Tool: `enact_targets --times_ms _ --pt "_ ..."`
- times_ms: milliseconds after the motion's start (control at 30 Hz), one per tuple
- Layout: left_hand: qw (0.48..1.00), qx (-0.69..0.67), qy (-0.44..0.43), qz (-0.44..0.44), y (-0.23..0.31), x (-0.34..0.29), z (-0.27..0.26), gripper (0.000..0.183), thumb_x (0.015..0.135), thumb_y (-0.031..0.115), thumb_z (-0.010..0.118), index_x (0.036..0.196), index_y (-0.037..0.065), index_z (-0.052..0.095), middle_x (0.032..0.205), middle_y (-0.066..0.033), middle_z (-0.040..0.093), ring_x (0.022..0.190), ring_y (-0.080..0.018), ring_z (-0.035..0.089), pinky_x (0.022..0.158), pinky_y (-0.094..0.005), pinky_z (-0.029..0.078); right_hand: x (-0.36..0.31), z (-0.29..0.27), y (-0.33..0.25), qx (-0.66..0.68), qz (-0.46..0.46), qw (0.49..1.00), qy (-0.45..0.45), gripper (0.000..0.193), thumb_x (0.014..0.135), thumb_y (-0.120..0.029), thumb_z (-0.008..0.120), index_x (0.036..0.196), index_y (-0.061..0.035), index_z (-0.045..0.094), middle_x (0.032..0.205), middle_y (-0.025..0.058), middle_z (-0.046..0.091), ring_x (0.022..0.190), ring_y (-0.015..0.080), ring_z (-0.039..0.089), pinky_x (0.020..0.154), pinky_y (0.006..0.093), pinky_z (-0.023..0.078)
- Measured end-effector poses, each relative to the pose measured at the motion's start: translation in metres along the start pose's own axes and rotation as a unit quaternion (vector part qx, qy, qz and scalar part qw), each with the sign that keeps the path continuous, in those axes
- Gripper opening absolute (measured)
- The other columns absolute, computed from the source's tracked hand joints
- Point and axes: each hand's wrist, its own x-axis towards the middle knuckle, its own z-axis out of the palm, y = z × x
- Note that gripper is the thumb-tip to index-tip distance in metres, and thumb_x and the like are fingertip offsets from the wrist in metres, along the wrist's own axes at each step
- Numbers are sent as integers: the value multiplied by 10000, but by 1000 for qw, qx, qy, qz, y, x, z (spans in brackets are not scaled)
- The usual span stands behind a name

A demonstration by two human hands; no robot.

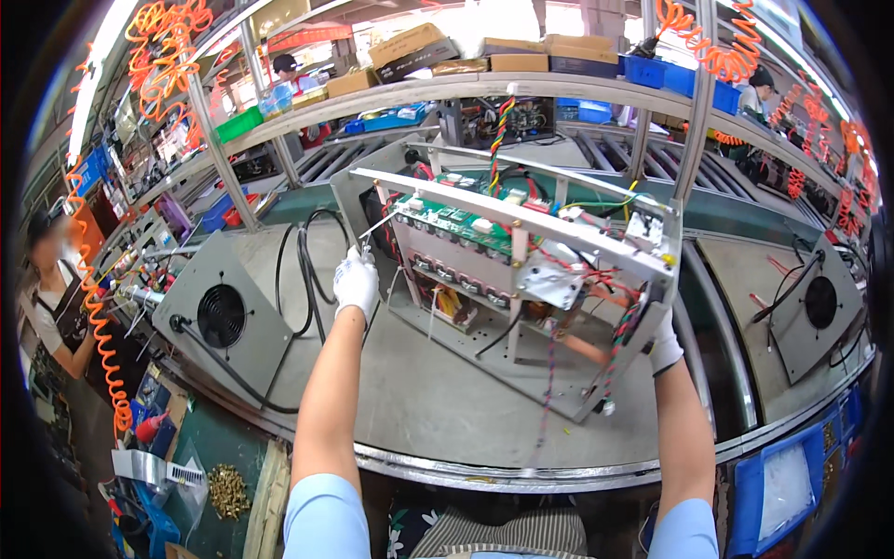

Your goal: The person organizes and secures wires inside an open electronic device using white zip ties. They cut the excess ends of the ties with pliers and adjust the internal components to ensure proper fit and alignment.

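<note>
An open grey metal chassis (596, 234) stands at an angle on the bench in front of me. Inside it are a green circuit board (449, 216), red wires and a twisted multicoloured cable (501, 130) that rises from the top. My left hand (356, 284), in a white glove, is at the chassis's left end. Its fingers are pinched around the lower end of a thin white strip, seemingly a cable tie (383, 223). My right hand (666, 351), also gloved, lies against the right end panel; its fingers are hidden. Another white strip (432, 314) hangs by the lower section.
To the left stands a grey panel with a round fan opening (222, 315) and a black cable (304, 270). A similar unit (808, 307) is at the right, beyond metal rails. Brass fasteners (228, 492) lie lower left. A blue bin (780, 494) sits lower right. A co-worker (60, 307) stands left.
</note>
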Motion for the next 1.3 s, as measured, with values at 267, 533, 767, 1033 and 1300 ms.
enact_targets --times_ms 267,533,767,1033,1300 --pt "903 -426 37 39 28 -72 -20 314 984 201 522 1215 1 593 771 5 611 551 -65 467 486 -236 399 -151 71 -43 -171 -31 978 -115 478 809 -300 781 1152 -57 553 996 -2 621 898 85 574 794 257 475" --pt "860 -474 22 186 149 -294 -190 365 994 218 451 1217 -51 558 842 -66 559 720 -144 514 688 -255 446 -215 101 -42 -162 -55 982 -83 352 840 -142 743 1124 -66 550 965 -44 612 816 24 537 697 186 450" --pt "910 -359 140 152 125 -303 -176 154 942 81 433 826 3 499 615 -26 382 540 -153 364 562 -313 389 -279 148 -24 -182 -79 980 -27 272 865 -83 700 1081 -49 538 989 -7 608 882 65 538 798 235 453" --pt "928 -312 149 136 23 -237 -204 282 932 134 458 1124 -57 538 955 -159 550 870 -301 524 773 -365 417 -317 209 7 -363 -221 886 -184 639 828 -128 672 1350 79 370 1226 244 537 1164 341 524 1027 387 388" --pt "896 -150 392 147 7 -162 -285 330 965 75 417 1237 -49 556 1160 -169 596 928 -204 584 847 -306 465 -197 213 -47 -246 -160 938 -183 252 928 -67 581 1168 4 610 977 -14 631 835 46 559 738 226 491"
